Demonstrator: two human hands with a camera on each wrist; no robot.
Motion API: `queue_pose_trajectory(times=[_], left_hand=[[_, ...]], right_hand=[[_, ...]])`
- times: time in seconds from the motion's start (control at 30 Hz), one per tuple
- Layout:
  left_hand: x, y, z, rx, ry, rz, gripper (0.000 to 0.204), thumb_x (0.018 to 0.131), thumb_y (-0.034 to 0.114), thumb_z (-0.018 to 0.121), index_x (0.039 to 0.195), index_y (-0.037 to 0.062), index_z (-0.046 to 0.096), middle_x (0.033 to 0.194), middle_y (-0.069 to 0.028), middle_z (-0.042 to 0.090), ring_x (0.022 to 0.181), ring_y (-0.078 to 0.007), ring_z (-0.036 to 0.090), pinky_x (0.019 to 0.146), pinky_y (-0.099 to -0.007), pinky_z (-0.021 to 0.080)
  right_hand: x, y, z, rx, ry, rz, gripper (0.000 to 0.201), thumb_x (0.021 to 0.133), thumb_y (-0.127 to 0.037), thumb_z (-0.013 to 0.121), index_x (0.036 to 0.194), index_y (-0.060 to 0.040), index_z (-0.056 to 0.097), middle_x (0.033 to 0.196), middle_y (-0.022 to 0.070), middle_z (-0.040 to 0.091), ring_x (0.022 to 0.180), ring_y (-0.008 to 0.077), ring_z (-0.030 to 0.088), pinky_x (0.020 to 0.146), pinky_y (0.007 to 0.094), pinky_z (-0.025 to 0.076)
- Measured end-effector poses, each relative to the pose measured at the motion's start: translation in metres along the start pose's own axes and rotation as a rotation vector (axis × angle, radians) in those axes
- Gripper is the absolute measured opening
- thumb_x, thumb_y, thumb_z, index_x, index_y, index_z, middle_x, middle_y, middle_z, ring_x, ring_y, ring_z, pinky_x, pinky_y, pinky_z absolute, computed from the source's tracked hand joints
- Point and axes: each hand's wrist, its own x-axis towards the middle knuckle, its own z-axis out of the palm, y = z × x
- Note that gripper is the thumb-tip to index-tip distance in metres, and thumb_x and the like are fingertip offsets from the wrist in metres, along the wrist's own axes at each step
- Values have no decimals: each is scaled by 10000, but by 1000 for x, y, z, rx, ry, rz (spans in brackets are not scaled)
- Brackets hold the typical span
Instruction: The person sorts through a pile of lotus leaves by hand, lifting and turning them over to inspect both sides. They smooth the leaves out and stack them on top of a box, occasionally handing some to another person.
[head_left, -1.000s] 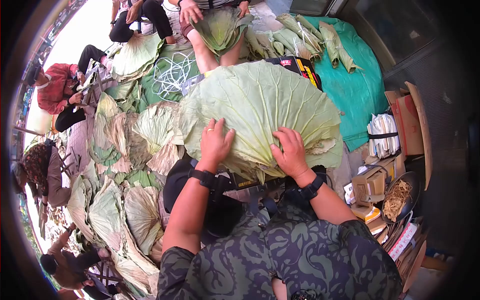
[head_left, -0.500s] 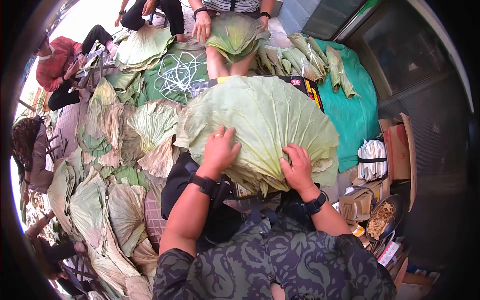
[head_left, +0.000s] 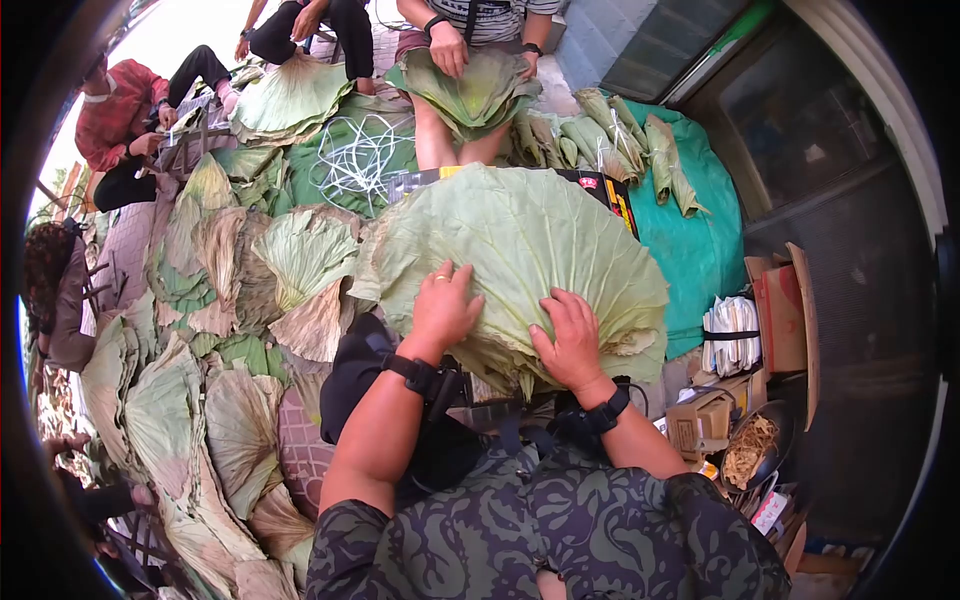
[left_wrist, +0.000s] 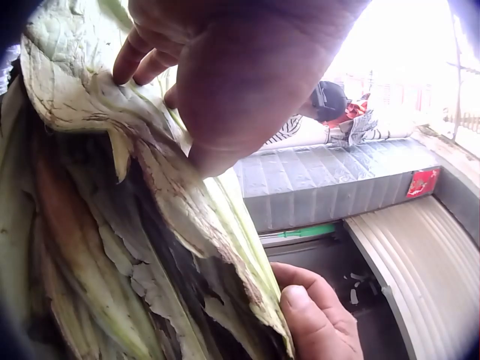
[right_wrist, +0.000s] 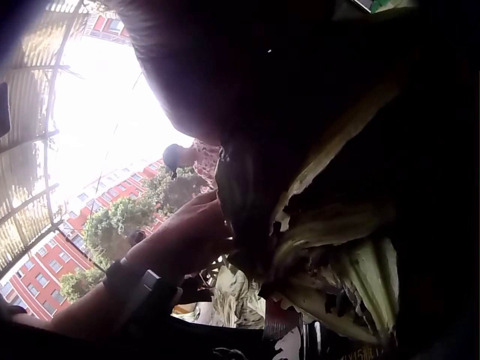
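A broad stack of large, pale green, dried lotus leaves (head_left: 520, 230) lies in front of me, veins fanning out from its near edge. My left hand (head_left: 445, 310) rests on the left part of the top leaf, fingers spread and pointing away. On the right near part, my right hand (head_left: 570, 340) lies with its fingers extended and its thumb apart. The left wrist view shows the layered, ragged leaf edges (left_wrist: 172, 202) beneath my left hand (left_wrist: 247, 75), with my right hand (left_wrist: 319, 315) at the far edge. In the right wrist view the leaves are mostly in dark shadow.
Across from me a person's hand (head_left: 449, 48) is over another leaf stack (head_left: 465, 95). More leaves (head_left: 170, 420) cover the ground at left, near white string (head_left: 355, 165). Tied leaf bundles (head_left: 610, 140) lie on a green tarp (head_left: 690, 260). Cardboard boxes (head_left: 700, 420) and a pan (head_left: 752, 450) stand at right.
The head view has tilted, so the surroundings shift. My right hand has slid a little left over the leaves; my left stays in place. The person opposite moved a hand across their leaves.
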Motion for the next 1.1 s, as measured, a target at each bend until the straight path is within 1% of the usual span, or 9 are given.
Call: queue_pose_trajectory(times=[0.6,0.7,0.77,0.8,0.87,0.9,0.97,1.03,1.1], left_hand=[[-1,3,-2,-10,30,-8,505,771,279,597,1224,78,498,1278,-232,447,1139,-404,447,936,-438,395],[-1,8,-4,-18,76,-49,456,759,259,611,1169,72,539,1226,-211,497,1089,-378,487,896,-439,414],[4,9,-5,-88,152,-109,393,743,236,630,1092,62,583,1147,-181,554,1026,-353,520,853,-432,431],[6,10,-6,-89,150,-109,393,743,236,630,1092,62,583,1147,-181,554,1026,-353,520,853,-432,431],[10,12,-5,-163,216,-101,349,733,221,641,1032,46,606,1079,-165,586,984,-345,532,834,-426,437],[12,13,-5,-166,210,-101,349,733,221,641,1032,46,606,1079,-165,586,984,-345,532,834,-426,437],[15,18,-5,-215,246,-29,340,727,213,645,1017,38,612,1070,-161,590,979,-343,533,835,-420,437],[17,22,-4,-232,229,-18,334,725,209,645,1010,37,615,1066,-162,592,983,-341,530,839,-419,435],[20,26,-3,-246,215,-8,329,723,204,646,1004,35,618,1063,-163,593,988,-340,528,843,-417,432]], right_hand=[[0,1,3,15,23,-12,408,722,-229,633,1077,-54,537,1160,159,508,1099,363,441,943,448,334],[1,1,0,24,8,-1,410,721,-234,635,1076,-55,537,1166,160,504,1107,365,434,945,451,331],[6,1,-7,19,-49,-11,403,731,-234,630,1077,-50,538,1144,163,518,1076,355,468,927,431,359],[9,4,-9,18,-50,-8,403,731,-234,630,1077,-50,538,1144,163,518,1076,355,468,927,431,359],[22,12,-13,252,-52,116,408,736,-216,638,1090,-38,538,1107,167,538,1023,331,516,891,399,400],[33,16,-16,249,-55,122,408,736,-216,638,1090,-38,538,1107,167,538,1023,331,516,891,399,400],[64,20,-23,388,52,247,418,745,-202,647,1102,-18,533,1079,171,551,986,315,544,861,371,428],[102,19,-33,351,152,240,443,741,-207,665,1110,-5,526,1085,178,548,991,314,543,859,368,433],[146,23,-41,237,265,120,489,736,-249,677,1119,9,518,1087,183,545,986,317,545,860,379,435]])
